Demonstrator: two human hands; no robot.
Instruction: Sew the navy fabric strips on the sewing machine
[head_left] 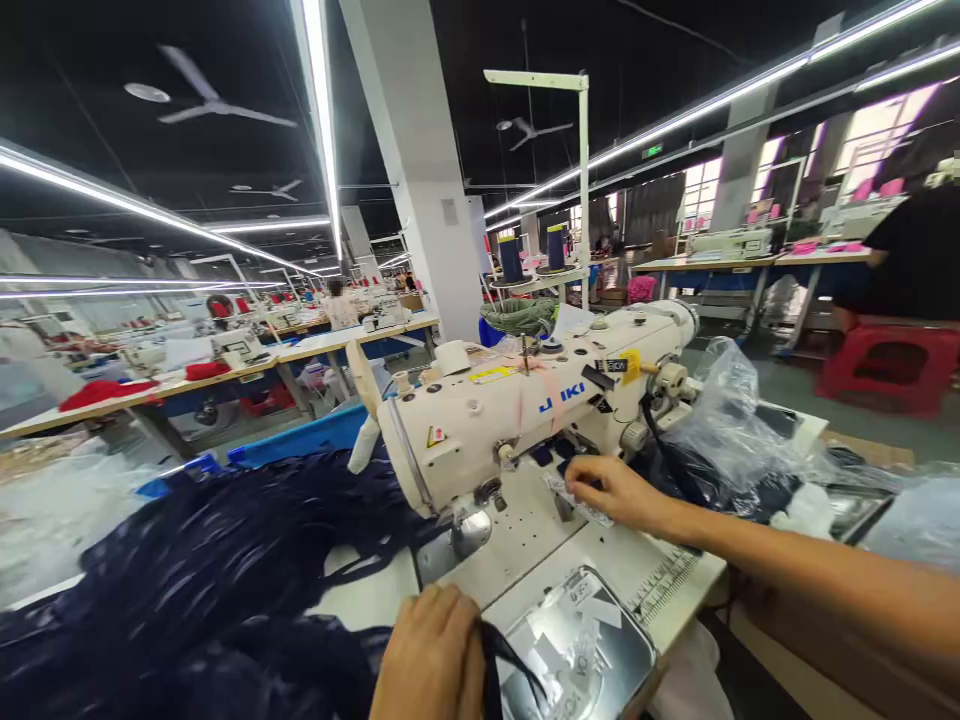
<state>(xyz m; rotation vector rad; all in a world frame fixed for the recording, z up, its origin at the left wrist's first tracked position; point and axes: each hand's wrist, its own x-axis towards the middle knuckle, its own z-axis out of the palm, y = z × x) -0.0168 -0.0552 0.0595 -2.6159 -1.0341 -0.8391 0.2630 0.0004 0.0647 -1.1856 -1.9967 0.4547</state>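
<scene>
The left hand (431, 655) is closed on an edge of the navy fabric (210, 560), with a thin dark strap coming out from under the fingers. This fabric lies in a big loose heap on the left of the worktop (660, 585) and reaches up to the needle end of the sewing machine (525, 410). It looks soft, thin and limp, so I judge that it will sag, fold and slide easily. The heap as a whole may drag, so a hold close to the edge being handled is better than a hold far away.

The right hand (611, 492) rests on the machine bed with the fingers drawn together over a pale label strip (564, 492). I cannot tell if they pinch it or only press it. The strip seems very light and flimsy, best taken at its end with the fingertips.

A metal tray (630, 650) with small white labels sits in front, between both hands. A crumpled plastic bag (724, 420) with dark cloth crowds the right side, just behind the right forearm. The machine arm stands over the bed and limits the space there.
</scene>
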